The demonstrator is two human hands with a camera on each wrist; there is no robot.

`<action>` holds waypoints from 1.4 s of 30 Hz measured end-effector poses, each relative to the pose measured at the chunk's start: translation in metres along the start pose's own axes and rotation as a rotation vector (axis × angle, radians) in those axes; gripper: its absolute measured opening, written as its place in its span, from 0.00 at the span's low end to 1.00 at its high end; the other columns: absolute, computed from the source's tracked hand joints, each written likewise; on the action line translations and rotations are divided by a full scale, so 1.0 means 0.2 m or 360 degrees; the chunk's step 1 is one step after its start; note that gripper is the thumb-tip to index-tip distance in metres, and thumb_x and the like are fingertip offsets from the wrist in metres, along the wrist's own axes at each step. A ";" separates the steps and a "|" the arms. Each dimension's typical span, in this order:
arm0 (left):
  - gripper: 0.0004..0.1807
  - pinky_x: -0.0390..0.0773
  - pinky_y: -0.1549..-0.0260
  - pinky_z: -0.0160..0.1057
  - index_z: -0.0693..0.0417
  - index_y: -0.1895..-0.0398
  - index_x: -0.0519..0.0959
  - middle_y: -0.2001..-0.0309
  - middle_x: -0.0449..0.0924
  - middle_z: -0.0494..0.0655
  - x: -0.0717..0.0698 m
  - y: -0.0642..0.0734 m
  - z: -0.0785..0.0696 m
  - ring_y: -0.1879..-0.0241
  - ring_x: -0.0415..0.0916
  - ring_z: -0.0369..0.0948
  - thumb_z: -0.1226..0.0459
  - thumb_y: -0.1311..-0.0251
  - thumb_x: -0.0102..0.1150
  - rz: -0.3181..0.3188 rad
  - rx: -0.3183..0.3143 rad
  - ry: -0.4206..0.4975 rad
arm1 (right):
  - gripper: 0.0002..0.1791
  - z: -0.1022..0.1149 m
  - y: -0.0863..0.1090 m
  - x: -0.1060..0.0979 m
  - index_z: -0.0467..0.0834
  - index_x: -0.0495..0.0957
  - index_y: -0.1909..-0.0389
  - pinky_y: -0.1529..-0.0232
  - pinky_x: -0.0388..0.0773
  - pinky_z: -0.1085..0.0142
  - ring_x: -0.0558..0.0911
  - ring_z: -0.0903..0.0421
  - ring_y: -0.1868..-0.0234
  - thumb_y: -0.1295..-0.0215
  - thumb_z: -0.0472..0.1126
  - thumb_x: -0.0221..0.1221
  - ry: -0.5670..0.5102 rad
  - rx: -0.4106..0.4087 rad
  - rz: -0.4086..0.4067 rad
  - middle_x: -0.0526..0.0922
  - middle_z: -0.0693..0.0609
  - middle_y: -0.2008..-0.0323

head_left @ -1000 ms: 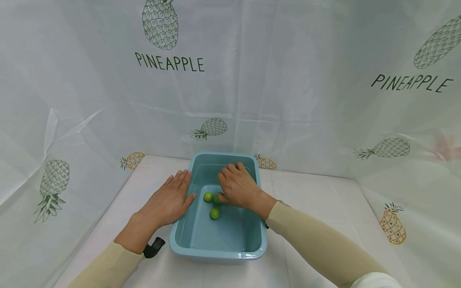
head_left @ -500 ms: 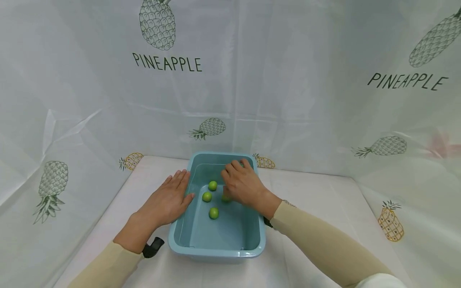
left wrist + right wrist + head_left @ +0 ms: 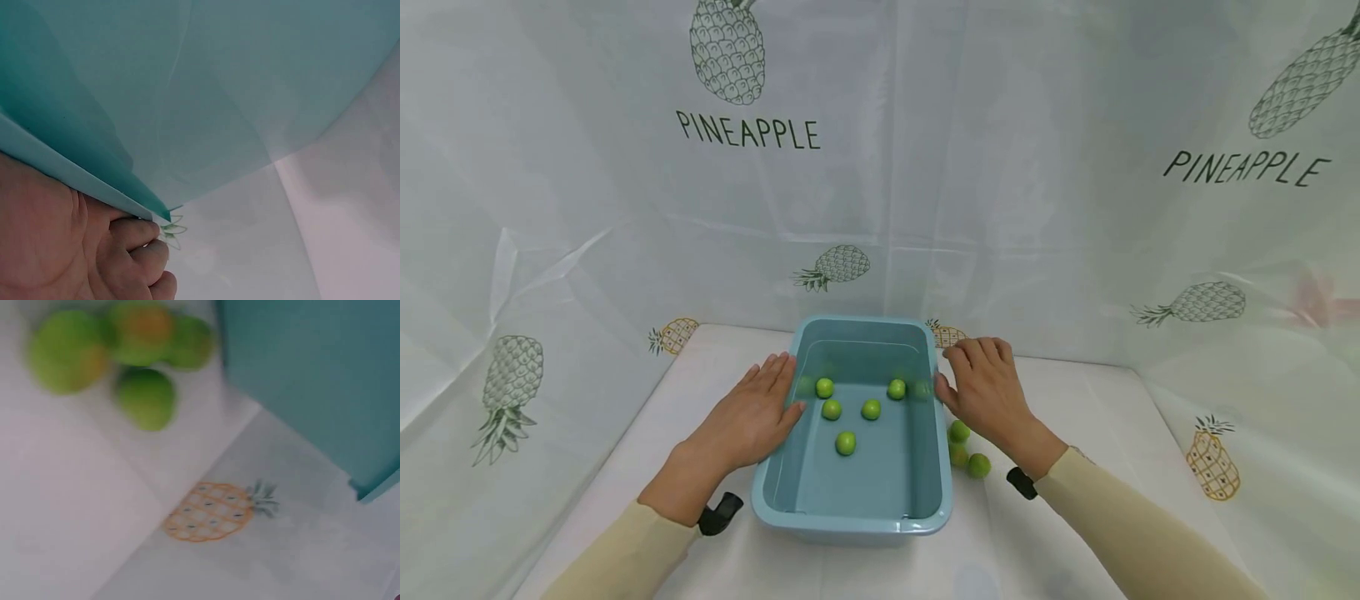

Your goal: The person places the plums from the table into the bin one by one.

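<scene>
A light blue plastic basin [image 3: 850, 492] stands on the white-covered table. Several small green limes lie spread over its floor, one lime [image 3: 846, 442] nearest the front. My left hand [image 3: 752, 417] rests with straight fingers along the basin's left rim; in the left wrist view the palm [image 3: 37, 231] lies against the rim's outside. Just past the right rim hovers my right hand [image 3: 988, 396], its fingers loosely bent and no fruit visible in them. Beneath it, several more limes [image 3: 147, 397] sit clustered on the table beside the basin, some with orange patches.
A white plastic sheet [image 3: 1000, 167] printed with pineapples hangs behind the table and at both sides. The white tabletop [image 3: 1075, 400] extends to the right of the basin.
My right hand has lifted out of the basin and moved right, over the rim to the table limes. More limes now show on the basin floor. The left hand has stayed put.
</scene>
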State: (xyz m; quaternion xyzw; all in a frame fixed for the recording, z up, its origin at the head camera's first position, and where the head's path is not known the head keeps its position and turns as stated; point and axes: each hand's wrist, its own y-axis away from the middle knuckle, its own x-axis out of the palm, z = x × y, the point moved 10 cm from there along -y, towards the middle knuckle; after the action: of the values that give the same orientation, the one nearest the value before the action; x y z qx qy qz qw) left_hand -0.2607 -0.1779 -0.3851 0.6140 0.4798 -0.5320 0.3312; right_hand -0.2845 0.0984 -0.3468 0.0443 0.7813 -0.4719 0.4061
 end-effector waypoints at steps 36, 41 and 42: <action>0.40 0.56 0.21 0.64 0.71 0.19 0.55 0.18 0.55 0.67 -0.01 0.00 -0.01 0.18 0.52 0.63 0.53 0.20 0.51 0.0001 -0.0012 0.0011 | 0.23 -0.02 0.84 0.28 0.42 0.77 0.59 0.46 0.76 0.46 0.78 0.46 0.56 0.42 0.57 0.67 0.0082 -0.0040 0.0620 0.80 0.48 0.61; 0.40 0.57 0.21 0.64 0.71 0.19 0.55 0.19 0.55 0.67 -0.01 0.00 -0.01 0.18 0.52 0.63 0.53 0.21 0.52 -0.0002 -0.0012 0.0016 | 0.22 -0.01 0.83 0.29 0.43 0.78 0.60 0.46 0.76 0.46 0.77 0.47 0.56 0.41 0.57 0.67 0.0074 -0.0046 0.0632 0.80 0.49 0.61; 0.40 0.56 0.21 0.64 0.71 0.19 0.55 0.19 0.55 0.67 -0.01 0.00 -0.01 0.18 0.52 0.63 0.53 0.21 0.51 -0.0001 -0.0014 0.0018 | 0.22 -0.01 0.83 0.29 0.43 0.78 0.60 0.46 0.76 0.46 0.77 0.47 0.56 0.41 0.57 0.67 0.0072 -0.0044 0.0637 0.80 0.49 0.61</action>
State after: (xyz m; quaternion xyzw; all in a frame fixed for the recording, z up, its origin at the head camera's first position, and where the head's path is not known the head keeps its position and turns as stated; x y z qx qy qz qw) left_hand -0.2595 -0.1765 -0.3831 0.6155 0.4841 -0.5265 0.3311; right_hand -0.2489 0.1738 -0.5014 0.2039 0.7723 -0.3698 0.4747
